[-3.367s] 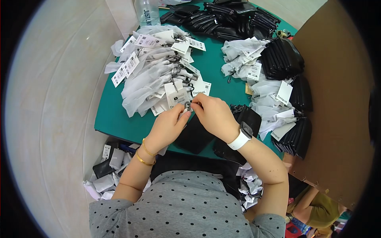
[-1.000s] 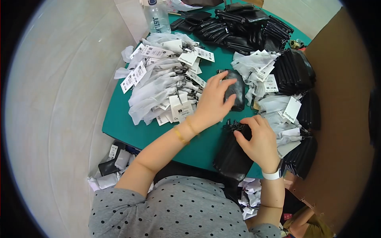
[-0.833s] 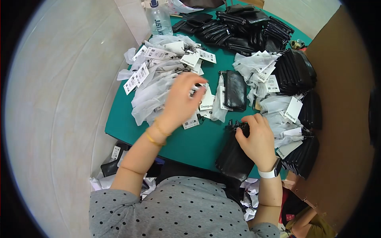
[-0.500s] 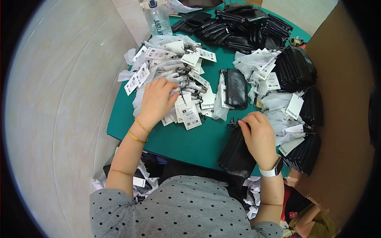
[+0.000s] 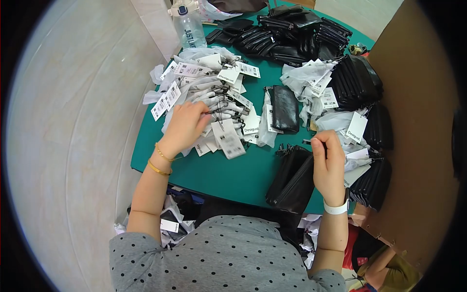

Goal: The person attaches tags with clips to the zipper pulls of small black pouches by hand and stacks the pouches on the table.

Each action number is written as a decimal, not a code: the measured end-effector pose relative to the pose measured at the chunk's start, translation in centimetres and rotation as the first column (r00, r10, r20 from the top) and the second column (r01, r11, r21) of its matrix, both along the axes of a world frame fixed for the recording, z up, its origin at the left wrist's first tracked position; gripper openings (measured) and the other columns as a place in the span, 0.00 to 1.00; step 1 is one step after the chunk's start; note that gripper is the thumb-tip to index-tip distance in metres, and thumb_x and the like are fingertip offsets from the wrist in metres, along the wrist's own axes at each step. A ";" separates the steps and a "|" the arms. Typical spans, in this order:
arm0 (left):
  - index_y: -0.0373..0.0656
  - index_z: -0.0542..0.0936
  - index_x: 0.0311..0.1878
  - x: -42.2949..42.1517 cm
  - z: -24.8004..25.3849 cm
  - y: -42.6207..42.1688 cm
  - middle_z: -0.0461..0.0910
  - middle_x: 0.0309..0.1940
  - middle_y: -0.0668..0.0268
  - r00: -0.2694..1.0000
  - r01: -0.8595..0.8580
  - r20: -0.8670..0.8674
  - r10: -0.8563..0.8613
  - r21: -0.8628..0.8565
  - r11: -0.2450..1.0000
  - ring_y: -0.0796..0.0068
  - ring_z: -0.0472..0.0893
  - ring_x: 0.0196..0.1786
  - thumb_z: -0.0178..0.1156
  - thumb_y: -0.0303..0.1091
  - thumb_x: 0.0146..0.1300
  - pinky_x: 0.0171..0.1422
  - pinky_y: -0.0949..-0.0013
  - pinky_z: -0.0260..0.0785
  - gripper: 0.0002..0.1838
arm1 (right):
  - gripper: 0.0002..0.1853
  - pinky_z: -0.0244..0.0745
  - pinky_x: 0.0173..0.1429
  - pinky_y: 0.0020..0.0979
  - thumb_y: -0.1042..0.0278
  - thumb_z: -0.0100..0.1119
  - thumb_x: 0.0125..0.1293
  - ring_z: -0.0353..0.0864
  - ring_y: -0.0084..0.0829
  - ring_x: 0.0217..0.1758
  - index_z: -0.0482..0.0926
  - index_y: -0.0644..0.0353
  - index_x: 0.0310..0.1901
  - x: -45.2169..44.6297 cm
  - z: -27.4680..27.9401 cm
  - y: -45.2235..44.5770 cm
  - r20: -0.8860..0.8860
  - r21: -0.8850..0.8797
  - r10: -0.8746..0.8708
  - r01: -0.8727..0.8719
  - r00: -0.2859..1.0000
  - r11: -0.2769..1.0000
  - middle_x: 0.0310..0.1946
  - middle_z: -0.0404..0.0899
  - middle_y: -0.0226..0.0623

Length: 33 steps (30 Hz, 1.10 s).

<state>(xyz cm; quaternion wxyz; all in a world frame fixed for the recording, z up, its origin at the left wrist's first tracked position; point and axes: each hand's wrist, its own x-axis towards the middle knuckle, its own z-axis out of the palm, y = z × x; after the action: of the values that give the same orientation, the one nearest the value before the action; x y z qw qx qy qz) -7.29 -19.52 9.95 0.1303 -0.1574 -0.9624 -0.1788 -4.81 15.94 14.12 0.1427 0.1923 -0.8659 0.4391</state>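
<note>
My right hand (image 5: 329, 168) is closed at the upper right end of a black zip pouch (image 5: 287, 182) near the table's front edge. Its zip slants up toward my fingers, and a small dark end sticks out past my thumb. My left hand (image 5: 186, 125) lies over a heap of whitish wrapped pouches (image 5: 204, 90), fingers curled together among black cords; what they grip is hidden. Just right of those fingers, a white tag (image 5: 228, 139) shows motion blur. Between my hands, another black pouch (image 5: 285, 109) lies flat with a tag and white wrapping (image 5: 266, 124) along its left side.
Black pouches (image 5: 277, 41) are piled at the back of the green table (image 5: 219, 177). More tagged pouches (image 5: 357, 82) stack along a cardboard wall (image 5: 408, 121) on the right. A water bottle (image 5: 189, 29) stands back left. Another person's arm (image 5: 379, 267) shows at lower right.
My right hand has shifted slightly right and turned, and the pouch's zip edge now shows. My left hand has moved a little left and down; the nearby tag has shifted and blurred.
</note>
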 end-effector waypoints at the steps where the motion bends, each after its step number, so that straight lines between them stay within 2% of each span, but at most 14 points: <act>1: 0.41 0.79 0.44 0.1 0.8 -0.1 0.79 0.38 0.63 0.995 0.020 0.096 -0.028 0.089 0.996 0.62 0.74 0.39 0.60 0.32 0.68 0.51 0.63 0.64 0.06 | 0.06 0.69 0.43 0.31 0.72 0.55 0.75 0.72 0.33 0.35 0.73 0.66 0.40 0.1 0.1 0.2 0.061 -0.088 -0.010 0.015 0.998 0.996 0.33 0.73 0.39; 4: 0.39 0.80 0.52 1.2 3.3 0.7 0.76 0.36 0.62 0.924 -0.115 0.370 -0.098 0.512 0.851 0.63 0.72 0.37 0.55 0.31 0.73 0.48 0.66 0.66 0.10 | 0.07 0.68 0.43 0.25 0.70 0.53 0.77 0.71 0.21 0.36 0.74 0.64 0.41 0.4 0.3 0.9 0.196 -0.312 0.067 -0.002 0.978 0.950 0.34 0.73 0.31; 6: 0.40 0.80 0.55 1.5 4.5 1.0 0.76 0.36 0.60 0.946 0.064 0.253 -0.205 0.473 0.879 0.61 0.73 0.37 0.54 0.29 0.73 0.47 0.64 0.67 0.12 | 0.06 0.68 0.44 0.24 0.70 0.53 0.78 0.70 0.19 0.37 0.74 0.63 0.42 0.6 0.9 0.5 0.213 -0.409 0.125 -0.027 0.969 0.912 0.34 0.73 0.28; 8: 0.42 0.79 0.61 1.6 7.1 1.3 0.75 0.34 0.57 0.903 0.337 0.165 -0.397 0.300 0.892 0.58 0.75 0.37 0.52 0.26 0.73 0.44 0.60 0.68 0.16 | 0.05 0.67 0.46 0.20 0.70 0.53 0.78 0.70 0.17 0.39 0.75 0.61 0.44 0.6 1.4 0.3 0.241 -0.544 0.251 -0.084 0.937 0.835 0.35 0.73 0.24; 12: 0.43 0.82 0.58 2.8 11.6 3.8 0.75 0.35 0.59 0.887 0.435 0.192 -0.419 -0.044 0.899 0.56 0.75 0.41 0.59 0.25 0.64 0.49 0.57 0.66 0.18 | 0.06 0.72 0.50 0.24 0.64 0.58 0.76 0.75 0.18 0.42 0.77 0.57 0.45 0.0 0.5 -0.9 0.241 -0.656 0.415 -0.168 0.877 0.736 0.37 0.76 0.24; 15: 0.39 0.80 0.59 2.8 12.7 5.4 0.77 0.38 0.57 0.869 0.411 -0.064 -0.491 -0.459 0.788 0.51 0.75 0.45 0.58 0.24 0.61 0.54 0.52 0.67 0.22 | 0.09 0.73 0.43 0.25 0.65 0.60 0.74 0.75 0.16 0.38 0.80 0.61 0.41 0.0 0.9 -1.7 0.153 -0.606 0.406 -0.239 0.901 0.759 0.34 0.80 0.27; 16: 0.36 0.77 0.61 0.9 11.7 4.3 0.75 0.37 0.61 0.775 0.385 -0.198 -0.600 -0.606 0.696 0.62 0.74 0.41 0.56 0.30 0.67 0.50 0.61 0.66 0.20 | 0.11 0.73 0.42 0.26 0.63 0.62 0.73 0.76 0.17 0.37 0.80 0.64 0.39 -0.1 1.5 -1.9 0.107 -0.587 0.409 -0.275 0.906 0.761 0.32 0.81 0.30; 18: 0.41 0.82 0.51 0.7 13.8 5.9 0.82 0.45 0.54 0.798 0.246 -0.246 -0.550 -0.699 0.671 0.53 0.81 0.48 0.55 0.36 0.75 0.52 0.53 0.74 0.12 | 0.14 0.73 0.38 0.28 0.61 0.63 0.71 0.77 0.19 0.34 0.76 0.65 0.35 0.1 1.5 -2.2 0.083 -0.661 0.415 -0.262 0.906 0.703 0.28 0.81 0.32; 20: 0.42 0.80 0.55 1.0 15.7 8.9 0.81 0.48 0.55 0.839 0.183 -0.328 -0.434 -0.582 0.793 0.51 0.80 0.50 0.55 0.35 0.75 0.52 0.53 0.74 0.12 | 0.14 0.70 0.36 0.27 0.61 0.61 0.72 0.74 0.19 0.32 0.75 0.64 0.35 0.4 1.9 -1.9 0.036 -0.736 0.395 -0.243 0.918 0.632 0.28 0.80 0.31; 24: 0.37 0.77 0.56 -2.7 14.2 10.6 0.79 0.45 0.52 0.621 0.498 -0.532 -0.576 -0.300 0.814 0.54 0.79 0.43 0.54 0.34 0.77 0.47 0.52 0.73 0.12 | 0.15 0.66 0.35 0.28 0.61 0.61 0.72 0.69 0.19 0.30 0.72 0.63 0.34 0.9 3.0 -0.2 0.022 -0.746 0.342 -0.212 0.939 0.631 0.26 0.75 0.27; 26: 0.33 0.78 0.53 -4.1 12.1 11.8 0.78 0.42 0.52 0.754 0.636 -0.508 -0.415 0.412 0.652 0.57 0.77 0.40 0.50 0.38 0.79 0.45 0.54 0.72 0.16 | 0.14 0.67 0.36 0.27 0.61 0.60 0.72 0.70 0.19 0.32 0.72 0.63 0.35 0.8 2.9 0.5 0.015 -0.756 0.319 -0.198 0.948 0.624 0.28 0.75 0.28; 29: 0.34 0.78 0.53 -5.1 11.5 13.6 0.77 0.42 0.56 0.872 0.488 -0.337 -0.356 0.659 0.572 0.65 0.73 0.35 0.44 0.48 0.82 0.40 0.61 0.68 0.24 | 0.13 0.67 0.37 0.27 0.63 0.60 0.71 0.69 0.19 0.32 0.71 0.63 0.35 0.8 2.9 1.4 -0.010 -0.789 0.294 -0.188 0.956 0.585 0.28 0.75 0.28; 31: 0.36 0.78 0.55 -5.5 10.8 14.7 0.77 0.43 0.60 0.774 0.607 -0.412 -0.480 0.698 0.380 0.70 0.70 0.33 0.45 0.45 0.81 0.39 0.66 0.66 0.21 | 0.13 0.67 0.37 0.28 0.63 0.60 0.71 0.69 0.19 0.32 0.71 0.63 0.35 1.0 2.7 1.7 -0.004 -0.782 0.270 -0.171 0.963 0.599 0.29 0.75 0.28; 33: 0.38 0.78 0.56 -4.5 10.9 15.9 0.75 0.40 0.63 0.769 0.631 -0.426 -0.476 0.391 0.670 0.74 0.68 0.32 0.47 0.37 0.80 0.37 0.70 0.64 0.15 | 0.13 0.66 0.37 0.28 0.63 0.61 0.70 0.69 0.20 0.33 0.72 0.63 0.36 1.4 2.6 2.3 0.002 -0.777 0.250 -0.156 0.968 0.610 0.29 0.75 0.28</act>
<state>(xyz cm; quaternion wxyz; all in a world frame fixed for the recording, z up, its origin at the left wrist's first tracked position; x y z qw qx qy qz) -11.80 -3.63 20.82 0.2447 -0.4285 -0.7533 -0.4347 -3.37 18.19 16.75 0.1125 0.1853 -0.5740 0.7896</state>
